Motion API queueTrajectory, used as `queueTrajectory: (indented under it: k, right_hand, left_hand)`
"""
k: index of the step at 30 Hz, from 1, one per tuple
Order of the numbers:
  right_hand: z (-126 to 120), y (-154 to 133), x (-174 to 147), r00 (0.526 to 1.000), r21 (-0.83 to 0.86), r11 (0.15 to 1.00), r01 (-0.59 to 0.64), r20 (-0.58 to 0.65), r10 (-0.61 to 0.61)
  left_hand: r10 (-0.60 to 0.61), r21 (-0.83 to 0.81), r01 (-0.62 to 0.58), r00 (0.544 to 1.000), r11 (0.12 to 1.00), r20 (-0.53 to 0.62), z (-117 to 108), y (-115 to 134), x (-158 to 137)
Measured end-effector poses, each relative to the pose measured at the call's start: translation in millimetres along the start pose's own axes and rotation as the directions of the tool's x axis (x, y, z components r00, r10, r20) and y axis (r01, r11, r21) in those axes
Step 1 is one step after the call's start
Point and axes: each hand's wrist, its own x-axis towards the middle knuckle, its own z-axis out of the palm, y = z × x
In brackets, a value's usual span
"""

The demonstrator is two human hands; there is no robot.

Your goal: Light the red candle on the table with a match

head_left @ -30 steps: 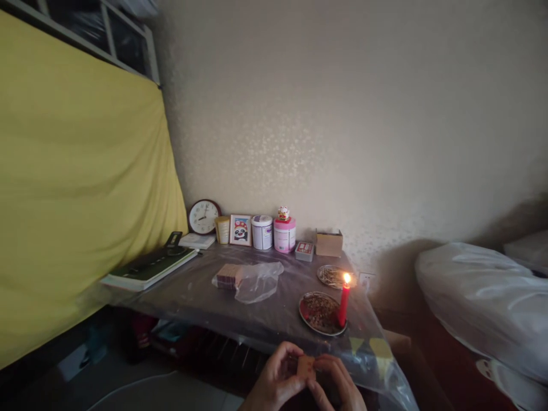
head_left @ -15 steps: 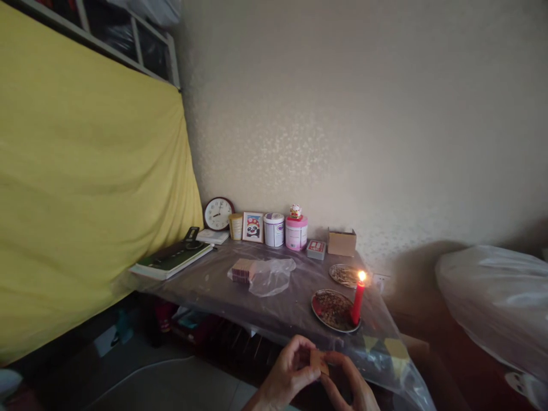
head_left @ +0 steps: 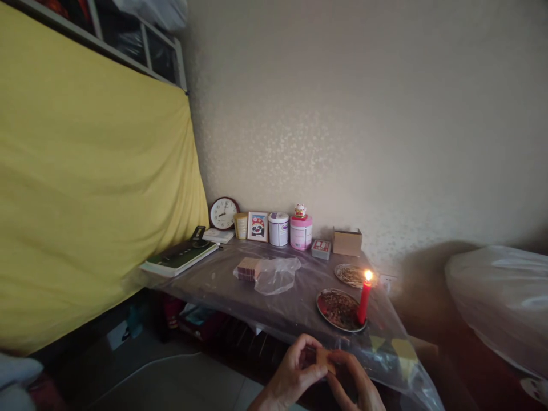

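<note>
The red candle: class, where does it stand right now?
In the head view, the lit red candle stands upright at the table's right end, on the right edge of the near round plate, beyond both hands.

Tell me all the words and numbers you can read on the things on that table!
No word can be read.
Clock: its dial numbers are too small to read.
White tin, pink tin and small red box: labels blurred.
Framed picture: a panda drawing, no readable words.
Small card between left hand and right hand: nothing legible.
</note>
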Motion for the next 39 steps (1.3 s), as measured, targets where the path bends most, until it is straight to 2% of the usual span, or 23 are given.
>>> queueTrajectory:
  k: [6,17,28,39]
  right_hand:
    - [2,4,0,1.0,-0.021,1.0,-0.005,0.014,0.005]
    - [0,0,0,1.0,-0.01,1.0,-0.013,0.004,0.013]
    - [0,-6,0,0.999,0.05,0.998,-0.037,-0.02,0.038]
    - [-3,-5,0,0.999,0.025,0.999,-0.03,0.019,0.03]
  left_hand:
    - [-0.014,-0.026,0.014,1.0,1.0,0.01,1,3,-1]
    - [-0.01,0.019,0.01,1.0,1.0,0.019,1,3,-1]
    - [0.002,0.032,-0.002,1.0,0.999,0.023,0,6,-2]
    - [-0.008,0.016,0.008,1.0,1.0,0.028,4,12,-2]
